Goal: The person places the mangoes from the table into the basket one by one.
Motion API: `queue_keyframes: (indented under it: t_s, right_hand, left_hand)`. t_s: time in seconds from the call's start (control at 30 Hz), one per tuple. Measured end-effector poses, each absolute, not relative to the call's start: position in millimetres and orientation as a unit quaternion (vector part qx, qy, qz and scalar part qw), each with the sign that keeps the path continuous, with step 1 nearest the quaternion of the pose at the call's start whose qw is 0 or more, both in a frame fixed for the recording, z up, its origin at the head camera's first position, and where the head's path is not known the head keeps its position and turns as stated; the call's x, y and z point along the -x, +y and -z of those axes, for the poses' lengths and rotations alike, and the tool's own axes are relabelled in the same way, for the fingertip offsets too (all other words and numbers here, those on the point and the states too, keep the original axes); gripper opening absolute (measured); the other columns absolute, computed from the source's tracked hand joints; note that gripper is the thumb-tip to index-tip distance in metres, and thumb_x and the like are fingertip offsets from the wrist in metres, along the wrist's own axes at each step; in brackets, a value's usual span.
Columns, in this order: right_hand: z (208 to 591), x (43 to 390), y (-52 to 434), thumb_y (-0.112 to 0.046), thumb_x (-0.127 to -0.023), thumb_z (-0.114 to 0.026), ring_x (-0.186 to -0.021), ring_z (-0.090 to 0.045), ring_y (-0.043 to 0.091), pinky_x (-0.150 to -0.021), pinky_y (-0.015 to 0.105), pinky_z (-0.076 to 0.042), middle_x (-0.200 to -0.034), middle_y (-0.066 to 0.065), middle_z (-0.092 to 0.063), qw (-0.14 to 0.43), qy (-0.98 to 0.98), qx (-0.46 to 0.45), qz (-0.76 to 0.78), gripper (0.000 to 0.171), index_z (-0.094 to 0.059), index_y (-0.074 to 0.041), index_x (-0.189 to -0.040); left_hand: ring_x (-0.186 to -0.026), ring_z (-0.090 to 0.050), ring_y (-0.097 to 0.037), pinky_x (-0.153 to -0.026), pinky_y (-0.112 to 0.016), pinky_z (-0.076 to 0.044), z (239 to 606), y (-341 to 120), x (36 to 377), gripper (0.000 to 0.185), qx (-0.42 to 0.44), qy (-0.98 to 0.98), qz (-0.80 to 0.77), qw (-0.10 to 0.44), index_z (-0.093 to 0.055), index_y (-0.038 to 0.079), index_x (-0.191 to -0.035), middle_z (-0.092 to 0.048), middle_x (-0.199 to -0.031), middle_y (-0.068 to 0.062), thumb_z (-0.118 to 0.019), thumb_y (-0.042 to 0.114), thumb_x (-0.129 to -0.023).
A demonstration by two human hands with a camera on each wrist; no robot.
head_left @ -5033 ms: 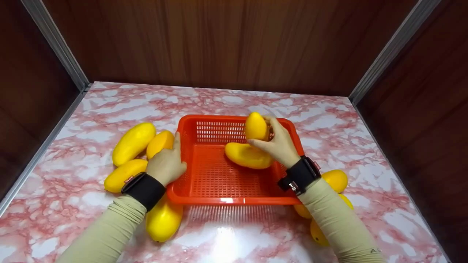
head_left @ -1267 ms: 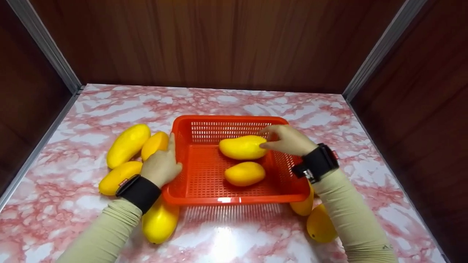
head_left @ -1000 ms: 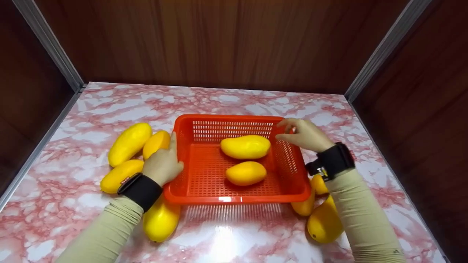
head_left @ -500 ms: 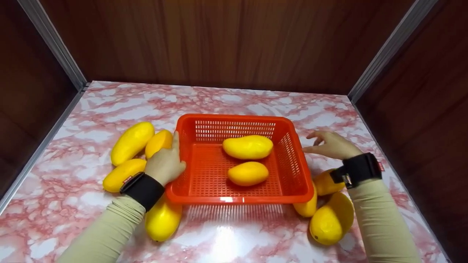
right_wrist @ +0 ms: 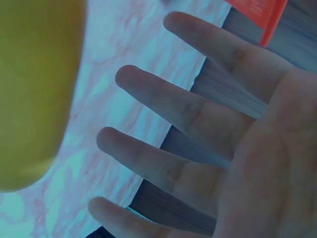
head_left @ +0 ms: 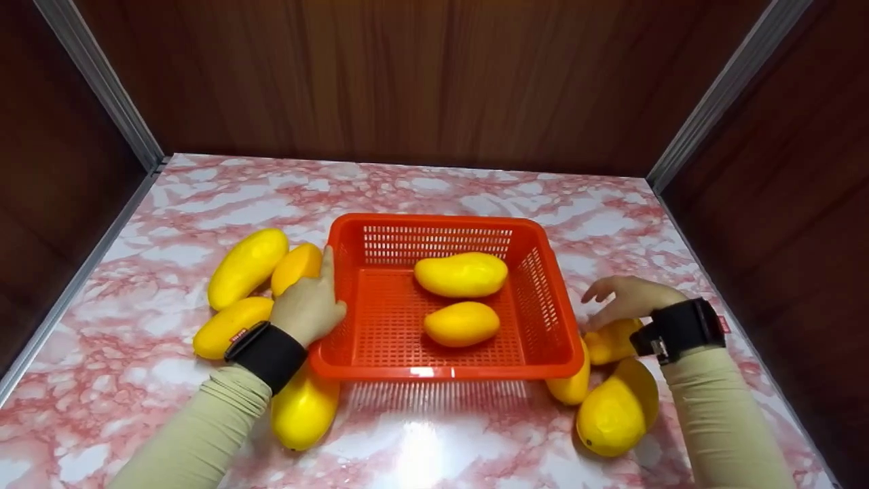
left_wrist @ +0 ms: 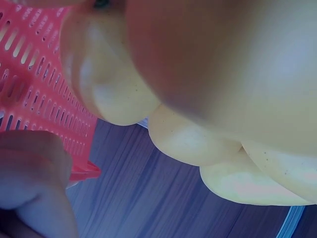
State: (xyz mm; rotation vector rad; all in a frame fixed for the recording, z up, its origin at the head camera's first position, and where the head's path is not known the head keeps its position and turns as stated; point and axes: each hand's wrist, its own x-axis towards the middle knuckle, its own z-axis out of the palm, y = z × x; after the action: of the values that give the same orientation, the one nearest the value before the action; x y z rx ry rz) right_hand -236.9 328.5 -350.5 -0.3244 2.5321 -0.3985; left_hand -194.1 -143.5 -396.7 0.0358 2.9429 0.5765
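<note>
Your tabletop (head_left: 434, 180) lies bare behind the basket (head_left: 555, 319); wood walls close 3 sides. Your right hand (head_left: 628, 299) hovers with fingers spread and straight over a mango (head_left: 609, 341) just right of the basket — holding nothing. Your left hand (head_left: 309, 305) rests against the basket's left wall, fingers relaxed. 2 yellow mangoes (head_left: 461, 274) lie inside.

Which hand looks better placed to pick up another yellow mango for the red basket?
Probably the right hand: open, just above a yellow mango beside the red plastic basket. The left hand rests on the basket's left wall.
</note>
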Motion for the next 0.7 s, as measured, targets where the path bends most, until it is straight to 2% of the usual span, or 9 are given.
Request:
queue_keyframes:
  t_s: [0.27, 0.5, 0.7]
  right_hand:
    - [357.4, 233.2, 334.5, -0.041, -0.074, -0.082, -0.116, -0.052, 0.041, -0.098, 0.057, -0.041, -0.132, 0.027, -0.053, 0.309, 0.930, 0.125, 0.155, 0.067, -0.061, -0.007, -0.127]
    - [364.7, 233.6, 341.0, -0.019, -0.072, -0.080, -0.108, -0.056, 0.038, -0.095, 0.052, -0.044, -0.122, 0.027, -0.059, 0.318, 0.921, 0.156, 0.164, 0.054, -0.064, -0.003, -0.121]
    - [369.0, 233.6, 341.4, -0.008, -0.067, -0.076, -0.109, -0.054, 0.037, -0.093, 0.046, -0.043, -0.126, 0.029, -0.056, 0.326, 0.919, 0.142, 0.169, 0.056, -0.064, -0.004, -0.122]
  left_hand:
    - [-0.056, -0.056, -0.025, -0.054, -0.035, -0.041, 396.5, -142.7, 194.3, 0.092, -0.005, 0.979, -0.188, 0.078, 0.004, 0.003, -0.158, -0.054, -0.064, -0.008, -0.056, 0.024, -0.092]
    - [-0.056, -0.056, -0.025, -0.052, -0.034, -0.040, 395.1, -142.4, 194.6, 0.092, -0.008, 0.979, -0.187, 0.078, 0.004, 0.003, -0.158, -0.054, -0.064, -0.008, -0.056, 0.024, -0.092]
    - [-0.056, -0.056, -0.024, -0.052, -0.033, -0.041, 396.1, -142.7, 194.4, 0.092, -0.006, 0.978, -0.193, 0.079, 0.004, 0.004, -0.158, -0.055, -0.065, -0.008, -0.056, 0.023, -0.092]
